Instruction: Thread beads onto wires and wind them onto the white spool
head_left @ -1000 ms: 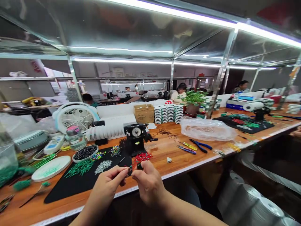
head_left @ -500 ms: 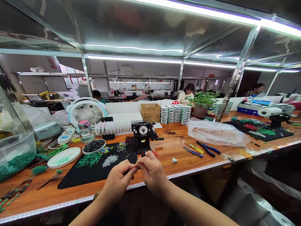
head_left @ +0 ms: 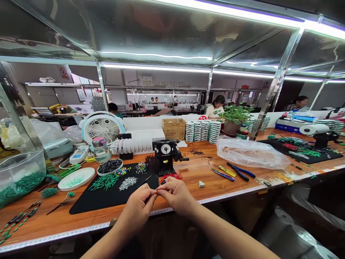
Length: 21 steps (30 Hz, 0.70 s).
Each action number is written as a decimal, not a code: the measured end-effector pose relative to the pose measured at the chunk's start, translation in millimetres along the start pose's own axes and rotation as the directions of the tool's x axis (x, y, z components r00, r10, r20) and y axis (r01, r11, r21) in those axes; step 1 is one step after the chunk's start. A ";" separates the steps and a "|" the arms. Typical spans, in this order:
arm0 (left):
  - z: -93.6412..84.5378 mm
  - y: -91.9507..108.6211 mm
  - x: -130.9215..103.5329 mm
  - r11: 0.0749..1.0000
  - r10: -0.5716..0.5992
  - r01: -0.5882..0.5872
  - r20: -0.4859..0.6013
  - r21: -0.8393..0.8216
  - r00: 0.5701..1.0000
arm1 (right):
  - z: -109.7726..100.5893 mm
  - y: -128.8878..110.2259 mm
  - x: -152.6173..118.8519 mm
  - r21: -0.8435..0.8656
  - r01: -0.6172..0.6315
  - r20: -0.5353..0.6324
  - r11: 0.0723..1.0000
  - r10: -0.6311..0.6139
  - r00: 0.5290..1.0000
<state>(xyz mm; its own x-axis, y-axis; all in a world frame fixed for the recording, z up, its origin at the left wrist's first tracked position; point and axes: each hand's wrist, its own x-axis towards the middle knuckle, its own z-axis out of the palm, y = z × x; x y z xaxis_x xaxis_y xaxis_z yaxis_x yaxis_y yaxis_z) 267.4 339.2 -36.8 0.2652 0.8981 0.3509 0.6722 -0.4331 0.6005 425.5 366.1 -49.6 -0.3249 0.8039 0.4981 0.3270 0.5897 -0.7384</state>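
Over the table's front edge, my left hand [head_left: 140,203] and my right hand [head_left: 176,196] meet fingertip to fingertip. Both are closed in a pinch; what they hold is too small to make out. Left of them, a black mat [head_left: 88,203] bears green pieces [head_left: 104,182], small silvery pieces [head_left: 128,183] and mixed coloured beads [head_left: 141,167]. A black hand-cranked machine with a round dial [head_left: 165,154] stands just behind my hands. Red pieces [head_left: 174,176] lie at its foot, partly hidden by my right hand.
Pliers with blue-black handles [head_left: 241,171], a yellow tool [head_left: 226,170] and a small white lump [head_left: 201,184] lie to the right. Behind them is a plastic bag [head_left: 250,153]. A dish of black pieces [head_left: 110,167], a white plate [head_left: 77,179] and a fan [head_left: 103,129] stand left.
The view has shifted slightly, so the bench appears a little further right. My right hand sits lower against the red pieces, uncovering more of them. Both hands keep their pinch.
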 end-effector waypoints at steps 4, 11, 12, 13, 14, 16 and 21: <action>9.6 -0.3 -4.8 1.000 -0.018 0.018 -0.036 0.008 0.999 | 8.1 -2.1 -6.9 -0.097 -0.025 -0.092 0.995 0.016 0.996; 18.1 -3.4 -10.5 0.999 0.050 -0.048 -0.071 0.020 0.996 | 20.7 2.0 -12.4 -0.016 -0.169 -0.179 0.985 0.163 0.970; 18.5 -4.8 -10.5 0.998 0.063 -0.061 -0.071 0.028 0.995 | 20.7 2.8 -11.8 0.014 -0.177 -0.172 0.984 0.177 0.969; 18.8 -6.7 -10.6 0.997 0.077 -0.075 -0.071 0.036 0.994 | 20.1 3.5 -11.1 0.039 -0.184 -0.166 0.982 0.188 0.968; 19.1 -9.0 -10.8 0.995 0.095 -0.091 -0.071 0.048 0.993 | 19.2 4.0 -10.2 0.055 -0.190 -0.161 0.980 0.197 0.967; 19.3 -14.7 -11.3 0.982 0.160 -0.151 -0.076 0.112 0.984 | 16.9 4.8 -8.1 0.089 -0.198 -0.139 0.976 0.209 0.968; 12.0 -28.3 -7.0 0.693 0.555 -0.512 0.078 0.507 0.828 | 10.4 10.8 5.9 0.209 -0.268 0.029 0.940 0.268 0.963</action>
<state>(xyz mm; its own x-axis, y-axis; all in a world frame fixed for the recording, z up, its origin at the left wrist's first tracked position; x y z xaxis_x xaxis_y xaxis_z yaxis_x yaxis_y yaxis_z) 254.9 346.0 -64.9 0.6466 0.5096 0.5676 0.6807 -0.7213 -0.1278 417.8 376.5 -59.4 -0.2513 0.9300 0.2683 0.2095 0.3228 -0.9230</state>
